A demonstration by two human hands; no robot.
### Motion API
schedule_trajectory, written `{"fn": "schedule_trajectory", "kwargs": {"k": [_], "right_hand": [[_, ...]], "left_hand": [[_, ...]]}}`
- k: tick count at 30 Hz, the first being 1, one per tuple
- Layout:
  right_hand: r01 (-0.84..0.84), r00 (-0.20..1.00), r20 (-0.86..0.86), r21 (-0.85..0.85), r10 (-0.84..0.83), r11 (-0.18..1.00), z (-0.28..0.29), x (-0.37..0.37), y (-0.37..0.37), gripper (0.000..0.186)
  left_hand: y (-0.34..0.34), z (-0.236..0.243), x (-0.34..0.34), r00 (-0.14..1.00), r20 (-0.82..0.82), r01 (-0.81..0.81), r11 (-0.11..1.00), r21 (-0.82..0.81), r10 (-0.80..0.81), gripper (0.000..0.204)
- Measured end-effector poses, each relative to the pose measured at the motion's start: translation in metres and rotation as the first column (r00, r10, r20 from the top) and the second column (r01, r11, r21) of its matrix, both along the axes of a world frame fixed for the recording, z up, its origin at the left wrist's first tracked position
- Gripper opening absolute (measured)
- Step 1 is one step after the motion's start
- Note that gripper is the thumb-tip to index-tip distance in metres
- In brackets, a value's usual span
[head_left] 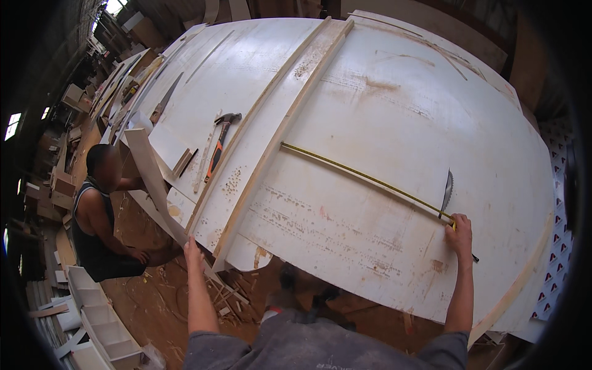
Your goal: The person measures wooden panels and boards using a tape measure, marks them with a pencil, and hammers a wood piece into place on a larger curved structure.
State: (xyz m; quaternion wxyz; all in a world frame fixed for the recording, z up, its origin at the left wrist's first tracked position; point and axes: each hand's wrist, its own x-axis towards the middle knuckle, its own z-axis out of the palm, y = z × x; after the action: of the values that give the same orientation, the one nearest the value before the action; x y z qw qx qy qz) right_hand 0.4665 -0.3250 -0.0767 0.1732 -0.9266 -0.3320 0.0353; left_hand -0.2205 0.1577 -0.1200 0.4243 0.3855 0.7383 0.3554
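My left hand (193, 254) is closed at the near end of a long wooden strip (259, 132), at the edge of a large white panel (370, 203). Gripped in my right hand (459, 235) is a tape measure (454, 226). Its yellow blade (370, 177) lies drawn out across the panel to a second parallel wooden strip (290, 111). Just beyond my right fingers rests a dark, curved, toothed saw blade (448, 191). A black tip shows on the other side of that hand; whether it belongs to the saw is hidden.
Left of the strips lie a claw hammer (220, 145) with an orange-black handle and a handsaw (165, 102). A person (102, 216) crouches at the left beside an upright board (148, 176). Wood scraps (231, 299) litter the floor near a white compartmented frame (102, 317).
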Motion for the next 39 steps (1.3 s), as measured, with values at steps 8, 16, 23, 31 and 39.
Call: {"fn": "schedule_trajectory", "kwargs": {"k": [8, 16, 23, 31, 39], "right_hand": [[0.027, 1.000, -0.009, -0.018, -0.027, 0.999, 0.012, -0.004, 0.006, 0.035], [-0.042, 0.997, -0.063, 0.004, 0.042, 0.999, 0.006, -0.007, -0.003, 0.054], [0.195, 0.558, -0.821, -0.006, -0.116, 0.981, 0.072, -0.078, -0.041, 0.051], [0.579, 0.220, -0.930, 0.368, 0.295, 0.727, 0.082, -0.294, 0.033, 0.044], [0.587, 0.438, -0.874, 0.456, 0.211, 0.669, 0.044, -0.395, 0.177, 0.038]], "left_hand": [[-0.008, 0.033, 0.051, 0.977, 0.194, 0.104, 0.991, -0.083, -0.087, 0.064], [0.004, 0.024, 0.024, 0.959, 0.251, 0.156, 0.983, -0.098, -0.128, 0.079], [0.001, 0.066, 0.006, 0.953, 0.096, 0.302, 0.900, -0.315, -0.286, 0.072], [0.130, 0.099, 0.062, 0.641, -0.413, 0.738, 0.667, 0.102, -0.646, 0.039], [0.230, 0.043, 0.186, 0.353, -0.680, 0.890, 0.455, 0.033, -0.642, 0.048]]}}
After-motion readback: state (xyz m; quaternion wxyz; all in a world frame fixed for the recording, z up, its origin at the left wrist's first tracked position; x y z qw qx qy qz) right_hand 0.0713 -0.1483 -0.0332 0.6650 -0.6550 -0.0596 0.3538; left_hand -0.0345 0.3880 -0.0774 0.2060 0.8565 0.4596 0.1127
